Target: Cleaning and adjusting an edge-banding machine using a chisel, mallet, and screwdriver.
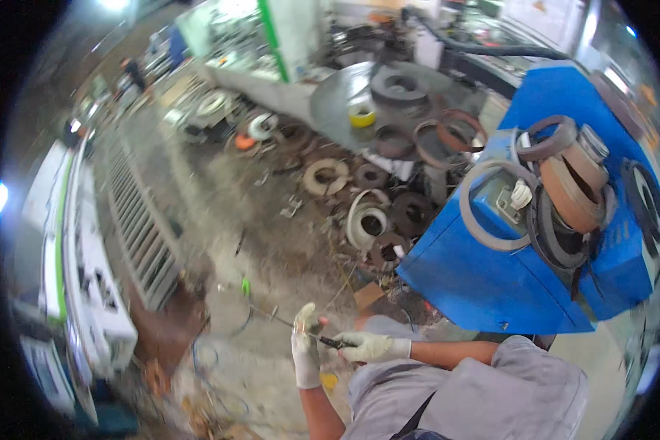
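Observation:
Both my hands wear pale work gloves and meet in front of my body, low in the middle of the head view. My right hand [370,347] is closed round the black handle of a thin rod-like tool [335,342]; its exact kind is too small to make out. The rod runs left past my left hand [306,348] and sticks out beyond it over the floor. My left hand is upright, its fingers bent about the rod, with the fingertips toward the far side. Its palm side is partly hidden.
A blue machine cabinet [484,282] at the right carries several rings and belt rolls. More rings [326,177] lie on the floor ahead, below a round metal table [337,95] bearing yellow tape [361,116]. A floor grating [143,227] and a thin blue hose [196,357] are left.

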Demonstrator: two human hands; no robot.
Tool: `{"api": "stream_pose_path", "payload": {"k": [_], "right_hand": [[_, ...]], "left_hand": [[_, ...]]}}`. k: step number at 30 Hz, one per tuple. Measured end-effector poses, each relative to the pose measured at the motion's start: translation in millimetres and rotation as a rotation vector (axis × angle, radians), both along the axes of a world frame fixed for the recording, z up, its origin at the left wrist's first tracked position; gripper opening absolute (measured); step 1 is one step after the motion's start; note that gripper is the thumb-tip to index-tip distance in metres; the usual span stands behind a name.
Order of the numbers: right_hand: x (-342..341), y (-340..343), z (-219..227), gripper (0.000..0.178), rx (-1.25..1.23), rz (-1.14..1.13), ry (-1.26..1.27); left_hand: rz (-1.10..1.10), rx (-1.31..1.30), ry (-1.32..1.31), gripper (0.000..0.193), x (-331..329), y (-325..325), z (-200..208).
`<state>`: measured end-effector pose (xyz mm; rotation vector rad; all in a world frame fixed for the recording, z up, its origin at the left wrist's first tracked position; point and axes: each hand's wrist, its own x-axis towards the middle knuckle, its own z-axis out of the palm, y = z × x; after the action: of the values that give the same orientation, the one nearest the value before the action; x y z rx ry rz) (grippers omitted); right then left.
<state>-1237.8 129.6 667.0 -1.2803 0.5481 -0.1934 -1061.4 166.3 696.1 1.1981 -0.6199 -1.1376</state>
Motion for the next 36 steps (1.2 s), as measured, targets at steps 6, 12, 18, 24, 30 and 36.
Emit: {"api": "stream_pose_path", "payload": {"k": [6,12,18,24,30,36], "right_hand": [[48,-112,1,0.058,0.276,-0.602,-0.054],[102,-297,-16,0.063,-0.033,-0.977,-0.141],[165,-432,42,0.063,-0.004,-1.102,-0.298],[231,-546,37,0.063,0.026,-1.261,-0.348],[296,-608,15,0.063,-0.069,-1.723,-0.259],[345,-645,43,0.062,-0.096,-2.219,-0.238]], "left_hand": [[-0.315,0.115,-0.219,0.059,94,-84,-51],[-0.324,0.421,0.079,0.033,277,-197,-194],[-0.117,0.505,-0.244,0.028,425,-346,-151],[-0.129,0.447,-0.192,0.030,523,-498,-197],[-0.386,0.113,-0.062,0.050,566,-721,-221],[-0.521,0.145,-0.218,0.025,566,-977,-135]]}}
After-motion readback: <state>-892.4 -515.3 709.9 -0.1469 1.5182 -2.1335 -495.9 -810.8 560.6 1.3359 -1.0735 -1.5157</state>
